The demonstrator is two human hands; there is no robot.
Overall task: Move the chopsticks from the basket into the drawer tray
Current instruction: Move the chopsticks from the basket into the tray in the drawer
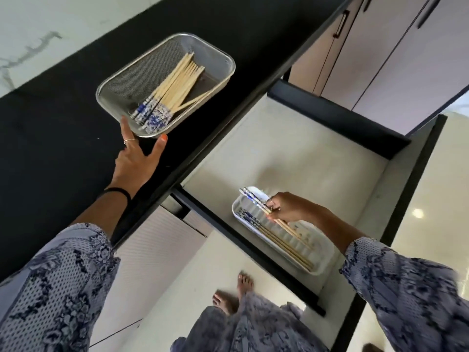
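**Chopsticks half moved: basket near the counter edge, pair going into the tray**

On the left, the left hand point(138, 153) rests at the near corner of the mesh basket point(121, 80), fingers spread and straight, thumb against the rim. Most chopsticks point(175, 85) lie bundled inside it. The basket sits close to the black counter point(50, 123) edge; a nudge from that hand could tip it into the open drawer point(291, 148). To the right, the right hand point(286, 207) pinches a held pair point(253, 199) over the white tray point(322, 262), where a few already lie. Let go while tilted, they could roll across the ridges. No brand, label or writing is readable.
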